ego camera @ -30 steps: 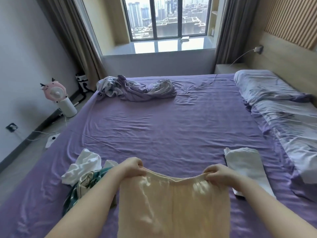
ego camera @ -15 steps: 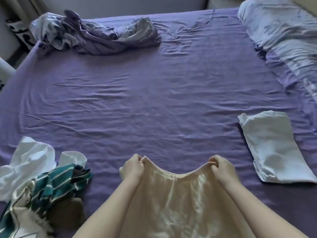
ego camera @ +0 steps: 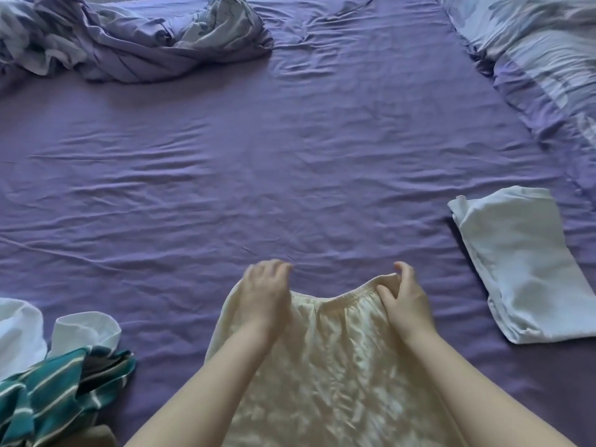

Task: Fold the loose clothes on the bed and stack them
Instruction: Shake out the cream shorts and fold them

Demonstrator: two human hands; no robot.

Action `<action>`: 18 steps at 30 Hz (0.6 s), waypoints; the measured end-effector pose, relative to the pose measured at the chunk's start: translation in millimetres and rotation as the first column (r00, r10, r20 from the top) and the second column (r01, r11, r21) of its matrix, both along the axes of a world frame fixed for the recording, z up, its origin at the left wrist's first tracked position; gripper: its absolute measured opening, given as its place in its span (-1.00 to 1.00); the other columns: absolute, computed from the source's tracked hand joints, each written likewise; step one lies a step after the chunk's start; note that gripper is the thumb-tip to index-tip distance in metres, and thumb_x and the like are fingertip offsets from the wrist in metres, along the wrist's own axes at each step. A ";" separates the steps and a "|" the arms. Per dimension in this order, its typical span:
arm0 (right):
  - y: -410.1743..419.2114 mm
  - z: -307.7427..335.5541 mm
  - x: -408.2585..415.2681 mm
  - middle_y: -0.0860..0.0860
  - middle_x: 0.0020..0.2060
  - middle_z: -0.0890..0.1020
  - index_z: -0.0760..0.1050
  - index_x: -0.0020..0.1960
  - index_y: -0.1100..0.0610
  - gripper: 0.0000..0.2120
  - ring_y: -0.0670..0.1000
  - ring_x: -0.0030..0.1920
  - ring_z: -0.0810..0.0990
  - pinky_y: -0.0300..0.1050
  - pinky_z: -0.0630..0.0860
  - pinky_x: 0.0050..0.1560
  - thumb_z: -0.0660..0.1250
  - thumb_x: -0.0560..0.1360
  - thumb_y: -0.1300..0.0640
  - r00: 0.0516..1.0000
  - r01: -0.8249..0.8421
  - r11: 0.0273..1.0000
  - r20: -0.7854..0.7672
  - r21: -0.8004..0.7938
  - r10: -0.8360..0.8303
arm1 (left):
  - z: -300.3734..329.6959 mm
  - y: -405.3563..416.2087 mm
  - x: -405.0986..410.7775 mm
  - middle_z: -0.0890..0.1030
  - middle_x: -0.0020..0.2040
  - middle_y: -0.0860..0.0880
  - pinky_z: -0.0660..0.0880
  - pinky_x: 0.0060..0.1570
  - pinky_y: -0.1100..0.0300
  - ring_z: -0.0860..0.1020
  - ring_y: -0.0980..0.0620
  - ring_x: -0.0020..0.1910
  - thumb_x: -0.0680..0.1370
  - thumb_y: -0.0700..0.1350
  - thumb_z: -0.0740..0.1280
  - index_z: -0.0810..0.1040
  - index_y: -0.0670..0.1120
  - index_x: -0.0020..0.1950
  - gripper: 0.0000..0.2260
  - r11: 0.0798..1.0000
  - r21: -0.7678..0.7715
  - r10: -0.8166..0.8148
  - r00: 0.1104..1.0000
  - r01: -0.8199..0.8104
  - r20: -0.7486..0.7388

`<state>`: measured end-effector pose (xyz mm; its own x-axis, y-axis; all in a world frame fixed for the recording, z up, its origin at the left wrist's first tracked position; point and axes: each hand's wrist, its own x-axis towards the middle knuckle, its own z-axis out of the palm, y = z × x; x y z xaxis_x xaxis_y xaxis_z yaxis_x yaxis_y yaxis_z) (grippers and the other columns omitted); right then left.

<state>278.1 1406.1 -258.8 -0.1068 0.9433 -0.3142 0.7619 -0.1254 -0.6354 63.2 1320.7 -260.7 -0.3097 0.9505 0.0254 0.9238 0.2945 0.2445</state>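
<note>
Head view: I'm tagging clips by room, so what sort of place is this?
Most likely a bedroom. A wide bed with a wrinkled purple sheet fills the view, patterned pillows lie at its right edge, and a crumpled duvet sits at the far side.

Shiny cream satin garment with gathered elastic waistband (ego camera: 325, 356), spread flat on the purple sheet. Folded white cloth rectangle (ego camera: 529, 272), well to its right. Crumpled white and teal-striped loose clothes (ego camera: 61, 375), heaped left.
</note>
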 end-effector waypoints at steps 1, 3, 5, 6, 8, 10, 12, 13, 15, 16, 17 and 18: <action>-1.9 0.5 1.0 0.14 0.30 0.46 0.22 0.39 0.20 -0.48 0.16 0.28 0.44 -0.05 0.34 0.17 0.32 0.50 0.19 1.000 0.018 1.000 -0.021 -0.010 -0.018 | -2.5 5.0 11.4 0.61 0.06 -0.06 0.36 0.19 0.04 0.56 -0.13 0.10 0.39 -0.25 0.34 0.58 -0.10 0.13 -0.69 0.988 0.039 -0.150 0.987 0.148 0.052; -5.4 2.1 6.2 0.13 0.28 0.48 0.17 0.42 0.19 -0.43 0.17 0.27 0.45 -0.01 0.34 0.19 0.32 0.50 0.14 1.000 0.019 1.000 0.000 -0.017 -0.019 | -3.2 17.0 37.5 0.57 0.15 -0.03 0.35 0.20 0.08 0.51 -0.08 0.17 0.50 -0.18 0.29 0.50 -0.06 0.26 -0.68 0.940 -0.106 -0.314 0.943 0.324 0.108; -7.6 3.3 15.4 0.12 0.24 0.52 0.15 0.44 0.17 -0.40 0.17 0.24 0.47 0.05 0.34 0.21 0.31 0.51 0.04 0.993 -0.029 1.000 0.116 -0.012 0.030 | -8.3 26.4 54.4 0.45 0.26 0.00 0.28 0.18 0.06 0.40 -0.08 0.26 0.55 -0.08 0.23 0.38 0.03 0.34 -0.65 0.896 -0.330 -0.259 0.953 0.297 0.156; -8.0 3.4 21.1 0.10 0.24 0.52 0.16 0.44 0.16 -0.40 0.15 0.25 0.47 0.05 0.33 0.22 0.29 0.51 -0.01 0.981 -0.062 0.998 0.184 -0.016 0.064 | -8.6 31.2 58.9 0.46 0.23 -0.01 0.27 0.13 0.06 0.40 -0.09 0.25 0.54 -0.06 0.22 0.40 0.04 0.30 -0.68 0.875 -0.397 -0.238 0.960 0.277 0.146; -7.1 1.9 33.4 0.05 0.26 0.52 0.23 0.41 0.11 -0.48 0.11 0.26 0.47 0.00 0.35 0.17 0.26 0.52 -0.04 0.953 -0.124 0.991 0.272 -0.047 0.132 | -5.9 40.3 64.1 0.50 0.15 -0.04 0.24 0.07 0.05 0.40 -0.10 0.21 0.51 -0.06 0.22 0.46 0.01 0.18 -0.74 0.827 -0.481 -0.284 0.955 0.290 0.086; -3.0 0.8 44.3 0.02 0.22 0.55 0.33 0.34 0.05 -0.61 0.11 0.21 0.50 -0.03 0.40 0.06 0.22 0.54 0.02 0.946 -0.143 0.988 0.284 -0.060 0.155 | 0.0 48.1 64.0 0.49 0.14 -0.06 0.24 0.08 0.04 0.37 -0.11 0.20 0.50 -0.04 0.24 0.51 -0.01 0.14 -0.77 0.803 -0.525 -0.314 0.949 0.281 0.028; 0.3 -1.0 52.3 0.05 0.16 0.59 0.36 0.33 0.04 -0.65 0.14 0.16 0.52 -0.04 0.41 0.00 0.20 0.55 0.07 0.968 -0.107 0.994 0.228 -0.004 0.105 | 3.3 55.2 63.2 0.46 0.17 -0.06 0.26 0.12 0.04 0.35 -0.11 0.22 0.50 -0.05 0.25 0.49 -0.01 0.14 -0.78 0.865 -0.471 -0.197 0.980 0.175 0.003; 1.1 -1.9 55.5 0.06 0.14 0.59 0.34 0.35 0.06 -0.62 0.14 0.15 0.52 -0.03 0.40 0.01 0.21 0.55 0.09 0.982 -0.071 0.997 0.175 0.013 0.067 | 5.3 57.7 63.5 0.44 0.19 -0.06 0.26 0.15 0.05 0.33 -0.11 0.24 0.49 -0.07 0.26 0.46 -0.01 0.15 -0.76 0.888 -0.447 -0.119 0.993 0.110 0.009; -3.9 -3.7 62.5 0.05 0.13 0.56 0.25 0.42 0.08 -0.50 0.12 0.17 0.51 -0.03 0.38 0.06 0.27 0.52 0.04 0.993 -0.040 0.999 0.114 0.005 0.039 | 5.5 57.1 68.1 0.36 0.27 -0.06 0.20 0.28 0.03 0.26 -0.11 0.32 0.44 -0.09 0.30 0.37 -0.02 0.21 -0.65 0.891 -0.451 -0.034 0.998 0.052 0.048; -10.1 -4.3 67.0 0.03 0.16 0.53 0.19 0.45 0.08 -0.41 0.10 0.19 0.50 -0.03 0.37 0.09 0.30 0.50 -0.03 0.990 -0.060 0.998 0.128 0.007 0.059 | 5.7 53.6 72.7 0.29 0.35 -0.07 0.10 0.38 0.00 0.18 -0.11 0.39 0.41 -0.09 0.32 0.32 -0.01 0.28 -0.55 0.888 -0.457 -0.016 0.998 0.045 0.069; -18.2 -4.7 72.5 0.01 0.21 0.49 0.14 0.47 0.07 -0.33 0.07 0.22 0.48 -0.03 0.36 0.13 0.32 0.47 -0.10 0.982 -0.095 0.995 0.163 0.017 0.091 | 7.0 47.3 78.5 0.19 0.43 -0.08 -0.03 0.45 -0.05 0.07 -0.12 0.47 0.40 -0.08 0.32 0.25 0.01 0.37 -0.45 0.899 -0.436 -0.021 0.998 0.045 0.061; -28.2 -4.5 78.7 0.00 0.27 0.45 0.08 0.49 0.05 -0.25 0.05 0.26 0.45 -0.02 0.35 0.17 0.33 0.44 -0.15 0.969 -0.140 0.990 0.210 0.026 0.131 | 9.4 37.4 86.0 0.13 0.48 -0.11 -0.10 0.47 -0.10 0.01 -0.13 0.50 0.39 -0.07 0.31 0.21 0.02 0.44 -0.38 0.928 -0.368 -0.052 0.998 0.060 0.033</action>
